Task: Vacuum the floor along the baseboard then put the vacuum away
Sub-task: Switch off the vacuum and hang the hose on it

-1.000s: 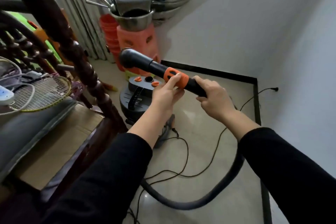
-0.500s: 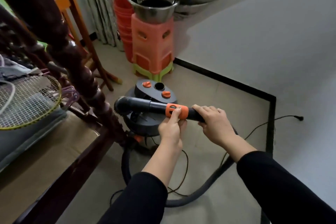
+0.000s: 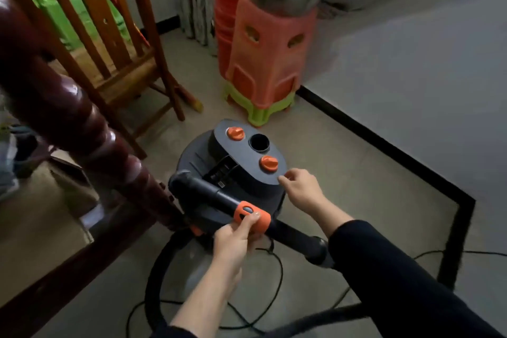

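Left hand (image 3: 233,239) clamps orange rubber collar (image 3: 251,217) of black plastic vacuum wand (image 3: 208,195), axis up-left across round black canister vacuum (image 3: 238,151) — right hand (image 3: 301,189) nearer its lid, loosely curled, seemingly empty.

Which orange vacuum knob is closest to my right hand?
The near orange knob, just beside the right hand; the far knob sits beyond the round port.

Single head-worn view, looking forward and steeply down.
Close above the vacuum canister (image 3: 247,181) and floor (image 3: 343,173) (wide-angle, edges bowed); the baseboard (image 3: 384,145) runs along the right, a chair (image 3: 109,35) at upper left.
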`<control>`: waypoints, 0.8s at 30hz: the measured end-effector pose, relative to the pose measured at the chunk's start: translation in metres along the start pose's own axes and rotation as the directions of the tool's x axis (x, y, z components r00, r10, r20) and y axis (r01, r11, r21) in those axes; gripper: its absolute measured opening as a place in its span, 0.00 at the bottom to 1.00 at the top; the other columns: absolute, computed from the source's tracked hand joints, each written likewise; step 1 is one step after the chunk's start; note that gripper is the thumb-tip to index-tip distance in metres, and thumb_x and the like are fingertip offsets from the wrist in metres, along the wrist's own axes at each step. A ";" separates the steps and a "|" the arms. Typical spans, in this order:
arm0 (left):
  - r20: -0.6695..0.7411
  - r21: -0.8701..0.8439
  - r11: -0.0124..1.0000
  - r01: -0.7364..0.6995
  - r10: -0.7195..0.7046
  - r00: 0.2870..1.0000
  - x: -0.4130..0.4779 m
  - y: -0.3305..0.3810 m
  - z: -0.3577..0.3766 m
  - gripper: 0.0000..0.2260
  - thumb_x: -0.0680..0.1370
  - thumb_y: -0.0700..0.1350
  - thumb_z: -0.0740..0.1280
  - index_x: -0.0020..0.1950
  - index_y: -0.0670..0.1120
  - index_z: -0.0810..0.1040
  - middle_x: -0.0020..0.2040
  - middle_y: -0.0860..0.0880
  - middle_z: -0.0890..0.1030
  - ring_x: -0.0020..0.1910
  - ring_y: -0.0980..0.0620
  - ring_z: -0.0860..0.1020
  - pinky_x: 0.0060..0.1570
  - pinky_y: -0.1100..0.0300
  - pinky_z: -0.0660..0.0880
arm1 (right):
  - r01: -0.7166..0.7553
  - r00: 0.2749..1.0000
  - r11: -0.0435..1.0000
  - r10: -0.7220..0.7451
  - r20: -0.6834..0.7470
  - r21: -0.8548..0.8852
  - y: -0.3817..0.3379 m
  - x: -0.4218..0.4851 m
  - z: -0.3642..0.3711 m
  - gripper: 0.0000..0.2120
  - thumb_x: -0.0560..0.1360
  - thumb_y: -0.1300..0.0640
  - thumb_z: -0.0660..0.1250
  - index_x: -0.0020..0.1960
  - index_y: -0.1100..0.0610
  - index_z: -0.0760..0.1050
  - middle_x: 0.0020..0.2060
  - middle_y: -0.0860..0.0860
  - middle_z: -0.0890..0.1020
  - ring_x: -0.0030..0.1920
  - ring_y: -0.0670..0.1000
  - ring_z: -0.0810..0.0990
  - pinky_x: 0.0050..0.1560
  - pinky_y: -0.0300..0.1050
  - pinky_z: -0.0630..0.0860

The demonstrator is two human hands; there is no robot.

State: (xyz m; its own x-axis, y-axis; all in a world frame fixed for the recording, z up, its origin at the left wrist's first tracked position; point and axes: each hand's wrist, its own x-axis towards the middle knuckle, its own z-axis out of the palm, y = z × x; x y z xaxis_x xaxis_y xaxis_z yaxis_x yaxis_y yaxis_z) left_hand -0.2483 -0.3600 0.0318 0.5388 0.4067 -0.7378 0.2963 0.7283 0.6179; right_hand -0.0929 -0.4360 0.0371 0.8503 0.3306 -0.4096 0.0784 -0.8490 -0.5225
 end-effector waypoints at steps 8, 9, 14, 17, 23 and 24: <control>0.001 -0.046 0.997 -0.060 0.060 0.998 0.036 -0.026 -0.007 0.05 0.76 0.39 0.69 0.49 0.40 0.82 0.44 0.44 0.85 0.44 0.53 0.83 0.41 0.63 0.79 | -0.133 0.991 0.991 0.133 0.018 -0.017 -0.007 0.092 0.046 0.24 0.81 0.46 0.51 0.62 0.63 0.74 0.59 0.62 0.77 0.59 0.62 0.75 0.52 0.47 0.68; -0.005 -0.057 0.996 -0.067 0.067 0.998 0.037 -0.026 -0.008 0.04 0.75 0.39 0.69 0.49 0.41 0.82 0.44 0.44 0.85 0.44 0.53 0.83 0.41 0.63 0.80 | -0.167 0.986 0.986 0.167 0.011 -0.003 -0.008 0.098 0.047 0.22 0.79 0.48 0.53 0.59 0.62 0.75 0.58 0.60 0.78 0.57 0.62 0.76 0.50 0.46 0.70; -0.009 -0.082 0.992 -0.094 0.094 0.996 0.039 -0.024 -0.010 0.04 0.75 0.37 0.68 0.48 0.41 0.81 0.40 0.48 0.85 0.40 0.57 0.83 0.37 0.65 0.79 | -0.229 0.970 0.973 0.227 0.084 0.016 -0.013 0.108 0.049 0.17 0.74 0.54 0.58 0.57 0.62 0.74 0.56 0.59 0.79 0.49 0.59 0.77 0.48 0.44 0.71; -0.006 -0.083 0.992 -0.096 0.096 0.995 0.039 -0.023 -0.010 0.03 0.76 0.37 0.68 0.47 0.41 0.81 0.42 0.46 0.84 0.42 0.55 0.83 0.38 0.65 0.79 | -0.198 0.978 0.980 0.196 0.076 0.011 -0.008 0.106 0.049 0.23 0.75 0.52 0.57 0.64 0.64 0.68 0.57 0.61 0.78 0.53 0.61 0.76 0.52 0.48 0.71; 0.022 -0.036 0.995 -0.089 0.090 0.996 0.039 -0.014 -0.005 0.04 0.76 0.40 0.68 0.49 0.41 0.81 0.46 0.43 0.85 0.43 0.54 0.84 0.38 0.65 0.78 | 0.123 0.988 0.987 -0.132 0.085 0.106 0.022 0.050 0.032 0.19 0.78 0.42 0.61 0.45 0.59 0.68 0.39 0.53 0.74 0.40 0.52 0.72 0.40 0.46 0.66; 0.024 -0.031 0.995 -0.093 0.093 0.995 0.040 -0.009 -0.004 0.04 0.76 0.41 0.69 0.49 0.42 0.81 0.45 0.43 0.85 0.43 0.54 0.84 0.39 0.64 0.79 | 0.112 0.986 0.971 -0.135 0.101 0.210 0.033 0.034 0.028 0.21 0.76 0.40 0.63 0.43 0.59 0.70 0.36 0.51 0.74 0.37 0.50 0.71 0.37 0.44 0.67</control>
State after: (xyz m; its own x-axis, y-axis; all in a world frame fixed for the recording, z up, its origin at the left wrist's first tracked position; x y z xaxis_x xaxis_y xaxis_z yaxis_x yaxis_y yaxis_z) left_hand -0.2323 -0.3482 -0.0037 0.5830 0.4594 -0.6701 0.2205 0.7043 0.6748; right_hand -0.0763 -0.4411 -0.0152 0.7747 0.4826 -0.4086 0.0619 -0.7010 -0.7105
